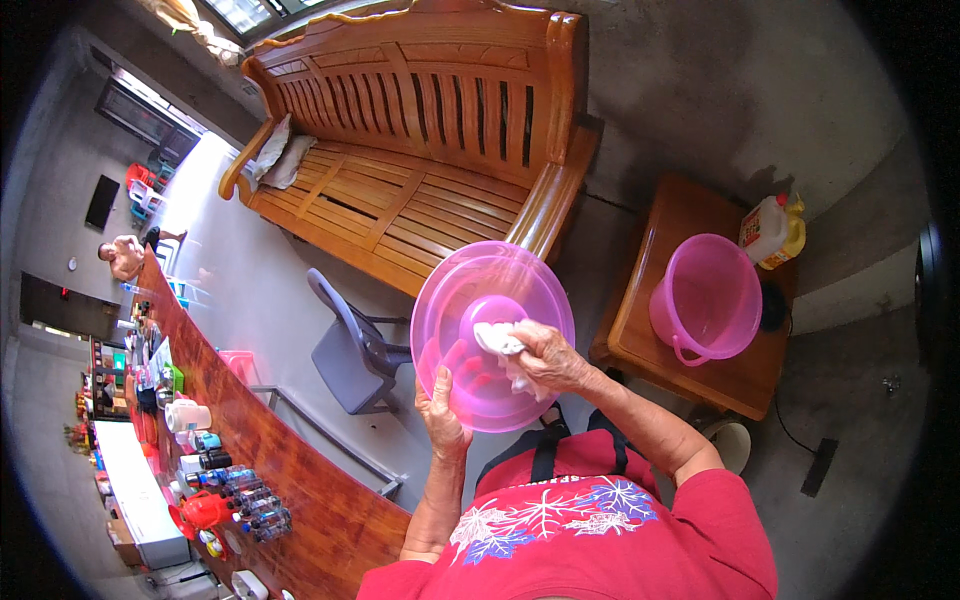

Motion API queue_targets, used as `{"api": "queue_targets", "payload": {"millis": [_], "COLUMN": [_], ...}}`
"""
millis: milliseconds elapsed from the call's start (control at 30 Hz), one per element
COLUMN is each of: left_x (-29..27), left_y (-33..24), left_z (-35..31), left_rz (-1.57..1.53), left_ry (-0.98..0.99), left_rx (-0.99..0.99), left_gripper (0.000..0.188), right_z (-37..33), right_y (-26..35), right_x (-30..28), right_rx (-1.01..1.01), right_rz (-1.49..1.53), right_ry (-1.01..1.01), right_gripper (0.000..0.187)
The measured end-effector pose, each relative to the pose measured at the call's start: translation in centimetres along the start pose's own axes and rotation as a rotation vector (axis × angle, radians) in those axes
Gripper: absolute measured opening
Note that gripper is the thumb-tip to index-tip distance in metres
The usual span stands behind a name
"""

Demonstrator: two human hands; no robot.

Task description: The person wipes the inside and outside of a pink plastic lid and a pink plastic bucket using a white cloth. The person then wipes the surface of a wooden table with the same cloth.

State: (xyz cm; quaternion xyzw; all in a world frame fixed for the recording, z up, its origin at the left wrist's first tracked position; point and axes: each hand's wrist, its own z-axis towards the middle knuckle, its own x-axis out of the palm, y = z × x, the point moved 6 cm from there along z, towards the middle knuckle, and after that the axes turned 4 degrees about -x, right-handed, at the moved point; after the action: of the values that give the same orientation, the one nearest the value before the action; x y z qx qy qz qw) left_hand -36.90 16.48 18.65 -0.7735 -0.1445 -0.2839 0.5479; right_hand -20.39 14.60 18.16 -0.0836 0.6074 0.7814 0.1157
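A round, see-through pink plastic lid (446, 288) with ring-shaped ridges is held up in front of my body. My left hand (442, 418) grips its lower left edge, thumb on the near face and fingers showing faintly through the plastic behind. In my right hand (550, 358) is a bunched white cloth (496, 337), pressed against the lid's raised middle. Part of the cloth hangs below my fingers. To the right, a pink bucket (706, 298) with a handle stands on a wooden side table (640, 310).
A slatted wooden bench (400, 190) stands ahead, and a grey plastic chair (350, 355) sits left of the lid. Two jugs (772, 230) are behind the bucket. A long reddish wooden table (330, 500) with several bottles (262, 500) runs along the left. Another person (125, 257) is far left.
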Motion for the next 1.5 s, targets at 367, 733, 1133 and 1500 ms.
{"api": "queue_targets", "payload": {"millis": [367,733,1133,1500], "left_x": [-0.2,0.6,-2.4,0.3], "left_y": [0.3,1.8,3.3,2.0], "left_z": [0.1,-1.2,-1.0,-1.8], "left_rz": [-0.046,-0.169,-0.182,-0.212], "left_ry": [0.035,0.042,-0.054,0.002], "left_rx": [0.004,-0.148,-0.055,-0.077], "left_gripper": [0.046,0.041,0.042,0.053], "right_z": [-2.2,4.7,-1.1,0.9], "right_y": [-0.6,-3.0,3.5,8.5], "right_x": [1.0,-2.5,5.6,4.6], "right_rx": [-0.031,0.184,-0.376,-0.492], "right_rz": [-0.319,0.074,-0.621,-0.528], "right_ry": [0.031,-0.438,-0.083,-0.298], "right_gripper": [0.044,0.036,0.037,0.030]}}
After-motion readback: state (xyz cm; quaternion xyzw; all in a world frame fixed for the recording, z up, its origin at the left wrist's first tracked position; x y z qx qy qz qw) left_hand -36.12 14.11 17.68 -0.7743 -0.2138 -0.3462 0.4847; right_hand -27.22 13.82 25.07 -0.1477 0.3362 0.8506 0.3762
